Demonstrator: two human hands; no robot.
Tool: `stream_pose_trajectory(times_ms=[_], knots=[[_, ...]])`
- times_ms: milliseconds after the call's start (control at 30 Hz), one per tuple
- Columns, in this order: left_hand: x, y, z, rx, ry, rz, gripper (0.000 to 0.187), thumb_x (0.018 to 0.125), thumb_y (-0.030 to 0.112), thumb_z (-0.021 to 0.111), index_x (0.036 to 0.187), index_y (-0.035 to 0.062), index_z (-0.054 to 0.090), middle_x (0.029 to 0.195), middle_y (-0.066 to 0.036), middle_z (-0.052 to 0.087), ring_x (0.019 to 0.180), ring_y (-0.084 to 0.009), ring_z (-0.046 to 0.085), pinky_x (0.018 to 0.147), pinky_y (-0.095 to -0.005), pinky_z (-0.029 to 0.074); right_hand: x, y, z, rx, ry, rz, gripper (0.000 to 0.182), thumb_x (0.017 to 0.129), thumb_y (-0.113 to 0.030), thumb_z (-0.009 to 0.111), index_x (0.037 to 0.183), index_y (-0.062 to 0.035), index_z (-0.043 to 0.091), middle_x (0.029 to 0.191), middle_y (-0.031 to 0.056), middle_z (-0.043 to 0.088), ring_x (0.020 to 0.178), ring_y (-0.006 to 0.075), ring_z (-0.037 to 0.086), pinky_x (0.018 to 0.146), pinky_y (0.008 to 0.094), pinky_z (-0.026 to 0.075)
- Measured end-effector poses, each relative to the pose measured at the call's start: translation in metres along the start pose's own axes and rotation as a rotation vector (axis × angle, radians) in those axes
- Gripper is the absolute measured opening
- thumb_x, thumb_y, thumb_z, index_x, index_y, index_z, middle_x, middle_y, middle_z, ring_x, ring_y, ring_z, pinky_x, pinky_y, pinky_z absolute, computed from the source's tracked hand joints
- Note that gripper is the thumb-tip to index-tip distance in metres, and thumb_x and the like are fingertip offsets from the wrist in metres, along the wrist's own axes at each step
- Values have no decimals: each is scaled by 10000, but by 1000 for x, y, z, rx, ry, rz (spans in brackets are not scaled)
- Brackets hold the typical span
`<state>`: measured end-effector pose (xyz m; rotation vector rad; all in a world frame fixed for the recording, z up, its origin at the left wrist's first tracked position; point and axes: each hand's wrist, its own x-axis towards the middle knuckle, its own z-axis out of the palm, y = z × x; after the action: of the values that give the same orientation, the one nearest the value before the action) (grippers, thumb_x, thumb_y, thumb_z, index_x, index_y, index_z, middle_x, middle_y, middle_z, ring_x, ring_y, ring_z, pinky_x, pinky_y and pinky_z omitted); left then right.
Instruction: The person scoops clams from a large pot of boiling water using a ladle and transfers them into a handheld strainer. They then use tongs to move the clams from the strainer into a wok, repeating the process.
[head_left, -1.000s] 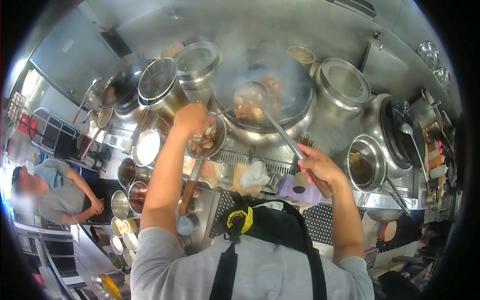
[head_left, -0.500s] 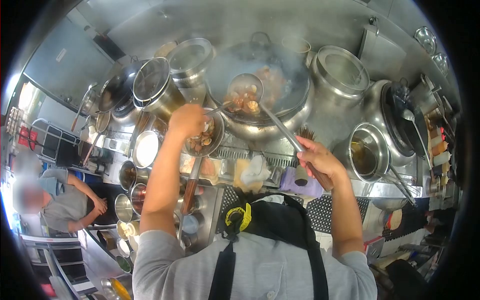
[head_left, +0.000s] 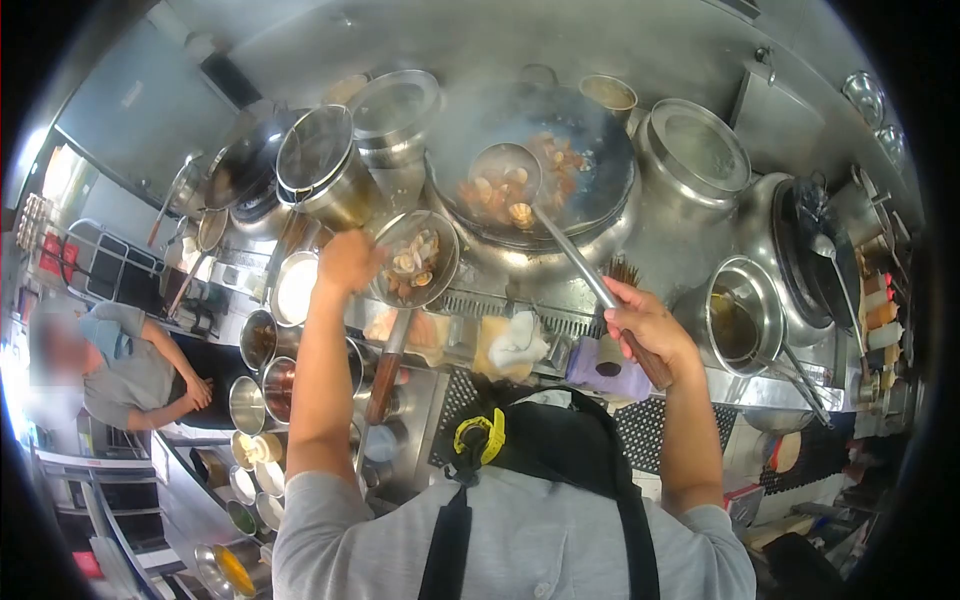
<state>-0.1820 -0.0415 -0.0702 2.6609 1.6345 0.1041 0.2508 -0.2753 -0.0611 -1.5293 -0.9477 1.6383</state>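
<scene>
My right hand (head_left: 640, 320) is wrapped round the wooden end of a long-handled ladle (head_left: 577, 262). The ladle's bowl lies in a large wok (head_left: 605, 160), with several clams (head_left: 495, 190) in and around it. Left of the wok, a round strainer (head_left: 440, 300) with a wooden handle rests at the stove's edge, holding clams (head_left: 412, 260). My left hand (head_left: 350, 260) is just left of the strainer's rim. Motion smears its fingers, and whether it holds anything does not show.
Metal pots stand either side of the wok, including a tall pot (head_left: 330, 180) at left and a pot (head_left: 740, 320) at right. White cloth (head_left: 518, 342) lies along the stove's front. Several metal containers (head_left: 247, 405) line the left. Another person (head_left: 150, 360) stands there, hands together.
My left hand has moved left, away from the ladle and over past the strainer; the thin dark utensil it held no longer shows clearly. My right hand keeps its grip on the ladle.
</scene>
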Motion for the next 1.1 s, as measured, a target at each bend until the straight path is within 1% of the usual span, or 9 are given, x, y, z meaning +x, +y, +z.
stream_pose_trajectory(times_ms=[67,167,367,467,567,667,867,967,1100], knots=[[16,36,-30,-26,-55,-43,371,915,357,659,886,-1,750,933,-250,727,929,-420,711,829,-511,565,-1,-6,1,-9,-7,-6,651,954,-117,609,1572,-115,403,802,26,597,551,119,554,501,284,463],[45,69,-31,-41,-113,-40,341,900,367,668,925,40,759,926,-239,717,943,-418,698,819,-512,551,5,6,1,33,27,-49,662,947,-95,603,1571,-73,386,745,16,570,492,99,519,445,245,418],[70,111,-19,51,-169,-106,346,899,343,688,937,7,762,1007,-205,744,992,-381,715,860,-475,568,3,5,3,48,29,-24,658,957,-94,600,1576,-74,377,759,16,566,496,102,520,443,250,416],[70,109,-18,38,-175,-132,314,893,315,697,946,13,765,1016,-208,743,996,-382,713,861,-478,569,-2,0,6,37,37,-17,654,960,-94,599,1575,-71,377,769,19,566,498,105,521,446,253,422],[71,112,-19,88,-148,-122,235,810,152,678,990,40,777,1017,-216,753,989,-372,737,868,-450,589,0,1,4,-1,14,-21,657,961,-94,597,1578,-77,374,777,23,566,500,105,524,451,255,432],[82,103,-10,111,-126,-32,235,805,147,688,996,39,775,1017,-211,754,993,-367,738,865,-443,593,3,2,2,-2,-8,-1,665,962,-122,602,1588,-141,378,775,24,571,535,122,536,504,291,467],[75,102,-36,165,-99,-15,228,883,231,642,934,44,762,932,-186,743,933,-386,719,819,-489,578,3,8,2,53,10,-21,664,962,-98,595,1585,-96,368,779,20,566,500,104,526,454,258,438],[55,91,-59,105,-56,-76,220,859,232,701,934,38,773,984,-198,750,952,-374,730,831,-470,583,-2,3,4,46,11,5,662,966,-114,604,1587,-129,376,791,26,577,562,116,541,508,286,460],[19,55,-66,121,23,-161,251,897,279,683,912,43,767,943,-208,740,927,-400,716,821,-499,570,-2,-3,4,29,-1,9,668,967,-109,606,1590,-124,367,803,22,580,570,110,542,514,279,456]])
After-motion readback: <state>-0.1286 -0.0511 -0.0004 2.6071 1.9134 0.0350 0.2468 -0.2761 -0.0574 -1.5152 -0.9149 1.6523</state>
